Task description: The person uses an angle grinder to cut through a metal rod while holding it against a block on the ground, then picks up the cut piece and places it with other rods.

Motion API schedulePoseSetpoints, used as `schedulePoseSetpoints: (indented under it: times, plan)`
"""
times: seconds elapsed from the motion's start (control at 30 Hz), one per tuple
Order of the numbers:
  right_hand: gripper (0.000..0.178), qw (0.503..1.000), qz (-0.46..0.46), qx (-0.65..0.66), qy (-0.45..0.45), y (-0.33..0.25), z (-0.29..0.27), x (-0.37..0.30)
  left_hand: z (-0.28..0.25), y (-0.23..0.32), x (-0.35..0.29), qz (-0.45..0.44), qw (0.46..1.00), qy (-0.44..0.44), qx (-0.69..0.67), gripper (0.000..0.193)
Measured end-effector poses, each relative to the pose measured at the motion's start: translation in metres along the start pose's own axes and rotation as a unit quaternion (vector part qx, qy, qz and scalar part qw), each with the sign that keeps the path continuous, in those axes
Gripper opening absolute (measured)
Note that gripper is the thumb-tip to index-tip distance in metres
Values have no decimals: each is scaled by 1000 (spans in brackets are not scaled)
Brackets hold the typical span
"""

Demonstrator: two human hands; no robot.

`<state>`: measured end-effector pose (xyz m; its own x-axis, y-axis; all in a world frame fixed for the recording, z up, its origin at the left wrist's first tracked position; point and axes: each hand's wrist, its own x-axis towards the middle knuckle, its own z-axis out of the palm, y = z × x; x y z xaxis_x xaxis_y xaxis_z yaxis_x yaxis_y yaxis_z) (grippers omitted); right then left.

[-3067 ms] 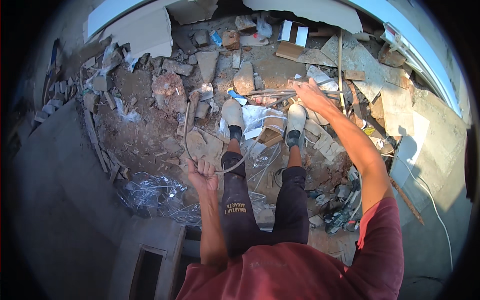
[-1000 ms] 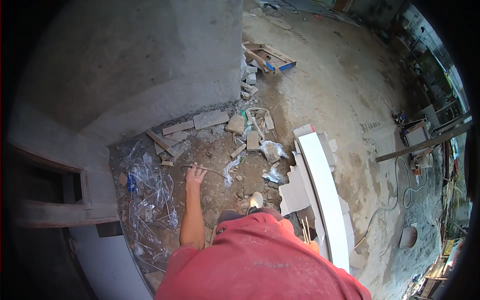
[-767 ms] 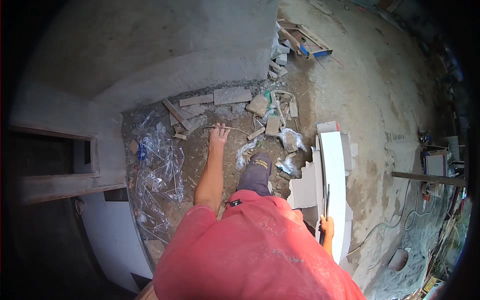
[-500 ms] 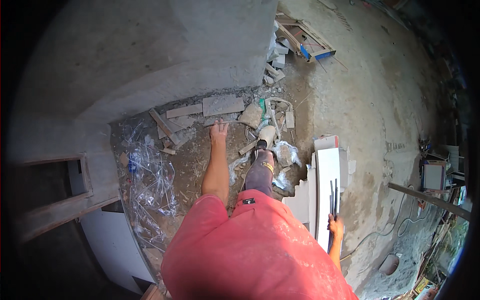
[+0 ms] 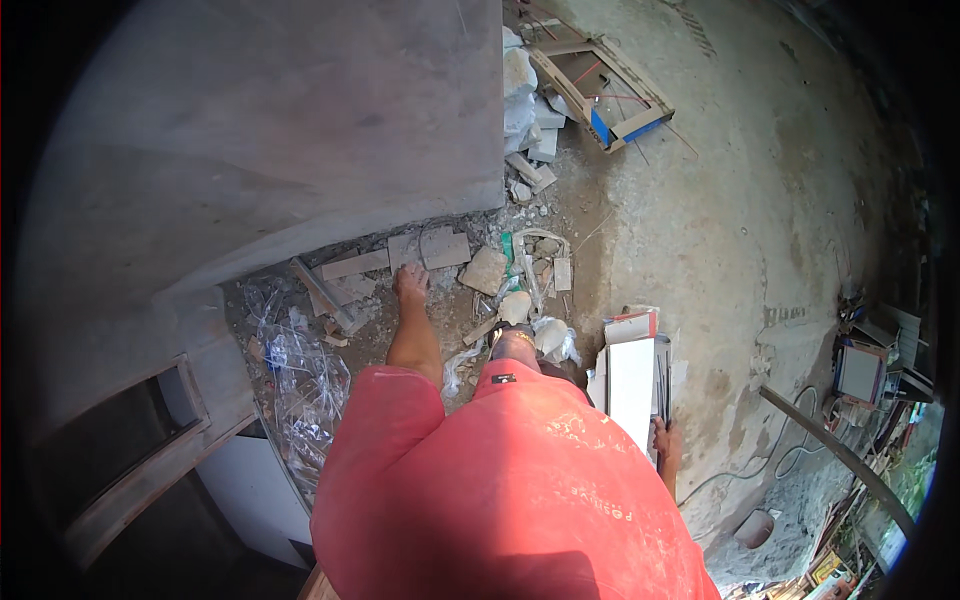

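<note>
My left hand (image 5: 411, 283) reaches down to the rubble by the foot of the wall. Its fingers are bent at the near edge of a flat board piece (image 5: 440, 250); a thin grey strip (image 5: 422, 240) curves up from the fingertips across that board, seemingly pinched in them. My right hand (image 5: 666, 440) is closed round several thin dark strips (image 5: 661, 382), held upright along the right edge of a white panel (image 5: 630, 385). Part of that hand's grip is hidden.
Crumpled clear plastic (image 5: 300, 375) lies left of my arm. Broken stones (image 5: 485, 270) and rubble are ahead, below a concrete wall (image 5: 350, 120). A cardboard frame (image 5: 640, 120) lies far off. At right are a long pole (image 5: 840, 455) and a hose (image 5: 735, 472).
My left hand has shifted slightly left and nearer, and the thin strip has swung from sideways to pointing away. My right hand still grips the dark strips, now lower beside the white panel.
</note>
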<state>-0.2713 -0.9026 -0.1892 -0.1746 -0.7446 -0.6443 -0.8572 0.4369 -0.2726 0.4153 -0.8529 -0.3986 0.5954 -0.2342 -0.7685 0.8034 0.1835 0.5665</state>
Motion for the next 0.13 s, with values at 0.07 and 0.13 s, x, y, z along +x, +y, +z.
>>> schedulePoseSetpoints:
  times: [0.07,0.13]
  plan:
    - [35,994,42,96,18,11,5,16,-2,-7,-3,-7,999,-9,45,56]
    - [32,990,65,120,40,3,5,17,6,-24,-8,-94,986,50,125,66]
